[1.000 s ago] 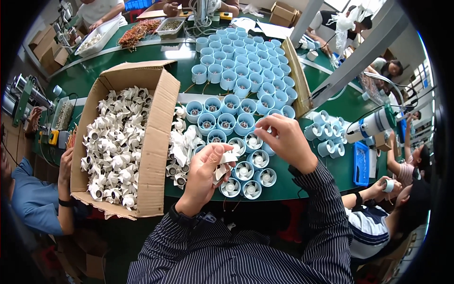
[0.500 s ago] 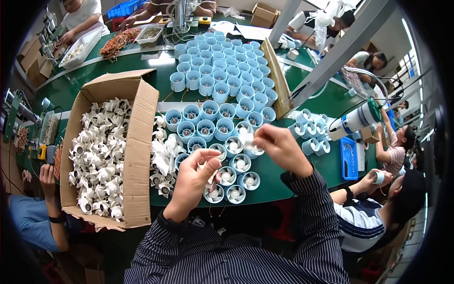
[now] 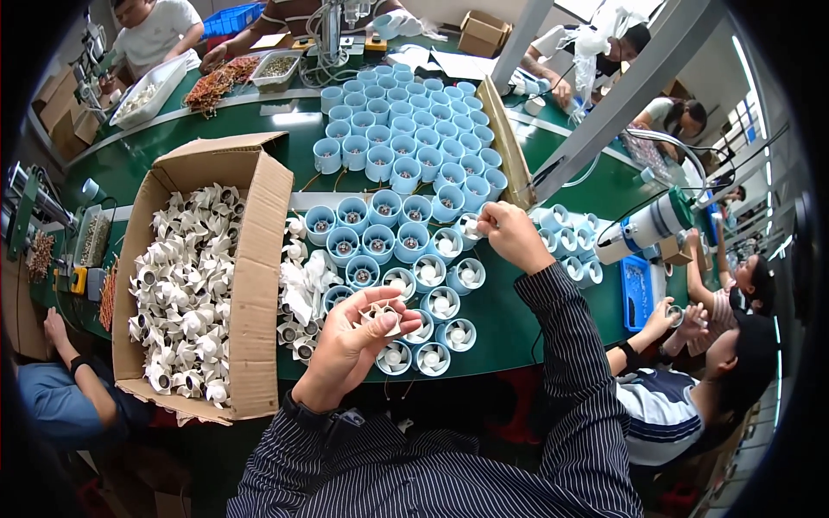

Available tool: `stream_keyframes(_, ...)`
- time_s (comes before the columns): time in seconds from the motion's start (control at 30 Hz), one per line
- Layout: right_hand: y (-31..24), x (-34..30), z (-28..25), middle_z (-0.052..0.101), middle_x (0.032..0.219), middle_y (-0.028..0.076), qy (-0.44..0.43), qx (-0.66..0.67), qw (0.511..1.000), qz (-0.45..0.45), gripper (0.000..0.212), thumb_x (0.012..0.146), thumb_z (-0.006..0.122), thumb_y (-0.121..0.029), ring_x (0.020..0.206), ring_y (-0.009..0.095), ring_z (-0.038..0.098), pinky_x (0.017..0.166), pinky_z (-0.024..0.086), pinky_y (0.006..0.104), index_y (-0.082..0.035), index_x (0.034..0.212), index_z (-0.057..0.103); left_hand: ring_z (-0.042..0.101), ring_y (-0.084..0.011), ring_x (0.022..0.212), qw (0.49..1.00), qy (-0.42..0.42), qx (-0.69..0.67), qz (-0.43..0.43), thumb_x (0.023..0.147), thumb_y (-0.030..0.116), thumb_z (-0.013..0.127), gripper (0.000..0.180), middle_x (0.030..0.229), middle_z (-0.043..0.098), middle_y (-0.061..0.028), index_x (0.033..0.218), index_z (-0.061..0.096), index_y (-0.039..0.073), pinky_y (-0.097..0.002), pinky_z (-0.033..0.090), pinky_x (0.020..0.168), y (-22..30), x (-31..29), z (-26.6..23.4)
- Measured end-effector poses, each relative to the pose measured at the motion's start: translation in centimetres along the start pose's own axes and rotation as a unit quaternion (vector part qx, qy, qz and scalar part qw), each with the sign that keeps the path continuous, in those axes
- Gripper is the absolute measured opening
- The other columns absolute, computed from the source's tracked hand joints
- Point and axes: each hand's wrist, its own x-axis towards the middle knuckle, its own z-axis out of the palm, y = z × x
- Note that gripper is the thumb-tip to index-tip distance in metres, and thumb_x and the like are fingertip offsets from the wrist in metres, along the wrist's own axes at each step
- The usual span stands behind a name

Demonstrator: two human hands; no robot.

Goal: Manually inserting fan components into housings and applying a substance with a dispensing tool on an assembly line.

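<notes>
My left hand is cupped palm up, its fingers curled round white fan impellers. Farther off to the right, my right hand pinches another white fan impeller at the mouth of a light blue round housing. Whether that impeller has sunk inside I cannot tell. Around and below the hands stand several blue housings with white impellers inside, such as this filled housing. Behind them, many open blue housings show small metal motor parts in their bottoms.
A cardboard box heaped with white impellers stands at left, loose impellers and a crumpled white bag beside it. A wooden strip borders the housings. At right are more housings, a blue tray, a metal post and a co-worker's hands.
My right hand has moved away from me with an impeller, to a housing farther back. My left hand has opened slightly, showing the impellers in it. Nearer housings now hold impellers.
</notes>
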Motion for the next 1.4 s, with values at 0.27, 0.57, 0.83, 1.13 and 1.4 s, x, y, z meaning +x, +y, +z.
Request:
stream_keyframes(0.27, -1.2, 0.2, 0.7, 0.075, 0.090, 0.017, 0.058, -0.073, 0.993, -0.065, 0.016, 0.091, 0.080, -0.016, 0.086, 0.036, 0.073, 0.080, 0.058, 0.0458, 0.000, 0.090, 0.080, 0.078, -0.0327, 0.106, 0.999, -0.025, 0.013, -0.035, 0.106, 0.032, 0.075, 0.052, 0.129, 0.071, -0.0207, 0.141, 0.059, -0.003, -0.0366, 0.069, 0.080, 0.1, -0.4, 0.4)
stream_keyframes(0.57, -5.8, -3.3, -8.0, 0.077, 0.086, 0.007, 0.153, 0.196, 0.967, 0.051, 0.019, 0.101, 0.076, -0.014, 0.079, 0.007, 0.068, 0.069, 0.052, 0.0257, 0.003, 0.108, 0.080, 0.080, -0.0303, 0.097, 0.995, -0.018, 0.099, 0.018, 0.110, 0.031, 0.070, 0.049, 0.141, 0.067, -0.0256, 0.144, 0.058, -0.001, -0.0298, 0.065, 0.062, 0.9, -0.7, 0.8)
stream_keyframes(0.83, -15.0, -8.9, -4.2, 0.075, 0.093, 0.008, 0.002, 0.158, 0.973, -0.170, 0.020, 0.088, 0.087, -0.006, 0.079, 0.018, 0.069, 0.069, 0.054, 0.0309, -0.003, 0.104, 0.077, 0.080, -0.0246, 0.088, 0.996, -0.048, 0.076, 0.024, 0.108, 0.039, 0.071, 0.058, 0.132, 0.071, -0.0232, 0.146, 0.055, -0.002, -0.0264, 0.059, 0.053, -0.1, -0.3, 0.5)
stream_keyframes(1.13, -15.7, -8.2, 0.1, 0.071, 0.093, 0.011, 0.080, 0.055, 0.951, -0.294, 0.016, 0.089, 0.082, -0.002, 0.079, 0.030, 0.069, 0.068, 0.054, 0.0400, -0.002, 0.102, 0.073, 0.076, -0.0205, 0.071, 0.999, 0.022, 0.047, 0.002, 0.106, 0.051, 0.070, 0.065, 0.110, 0.074, -0.0156, 0.141, 0.054, -0.002, -0.0245, 0.051, 0.047, -0.1, -0.9, 1.1)
stream_keyframes(1.4, -8.5, -0.8, 2.7, 0.067, 0.094, 0.017, 0.092, 0.075, 0.985, -0.127, 0.009, 0.096, 0.071, -0.003, 0.083, 0.038, 0.065, 0.075, 0.053, 0.0445, 0.001, 0.102, 0.067, 0.076, -0.0251, 0.096, 0.999, 0.012, 0.014, 0.028, 0.108, 0.021, 0.065, 0.042, 0.122, 0.071, -0.0185, 0.140, 0.055, -0.003, -0.0329, 0.061, 0.070, 0.0, -1.0, -0.9)
